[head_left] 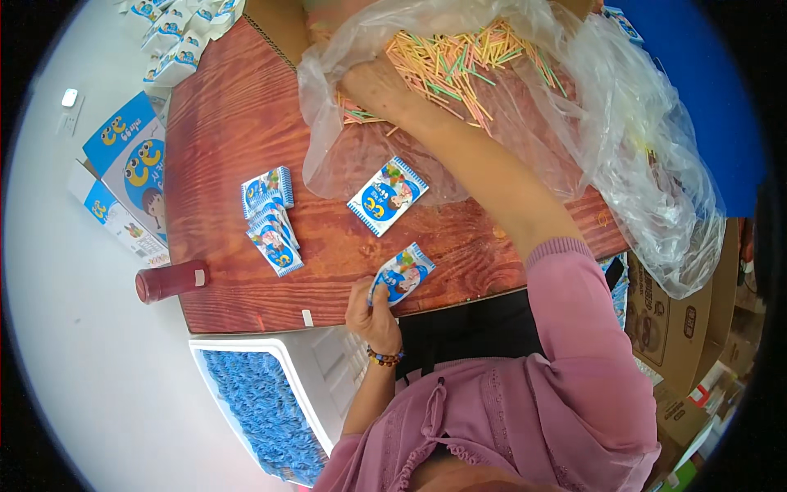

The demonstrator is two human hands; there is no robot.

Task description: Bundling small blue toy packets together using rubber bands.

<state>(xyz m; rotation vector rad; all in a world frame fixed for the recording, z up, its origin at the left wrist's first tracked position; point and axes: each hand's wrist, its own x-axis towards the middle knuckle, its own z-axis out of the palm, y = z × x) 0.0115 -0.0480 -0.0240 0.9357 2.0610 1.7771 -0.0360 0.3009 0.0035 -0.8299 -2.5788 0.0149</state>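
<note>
Near the table's front edge, my left hand (373, 318) grips a small blue-and-white printed packet (403, 275) by its lower left side. Another packet of the same kind (388, 197) lies flat just beyond it. A short overlapping row of such packets (274, 221) rests farther left. My right arm stretches across the table, and my right hand (373, 86) is at the left side of a heap of thin pastel sticks (459, 66), pink, yellow and green. The sticks lie on spread clear plastic (656, 164). The fingers of my right hand are not clearly visible.
A dark red cylinder (172, 281) lies at the table's left edge. Printed boxes (127, 176) stand beyond that edge, with more packets (176, 57) at the far left. Below the table is a white bin (279, 343) of blue pieces. Cardboard cartons (676, 328) stand at right.
</note>
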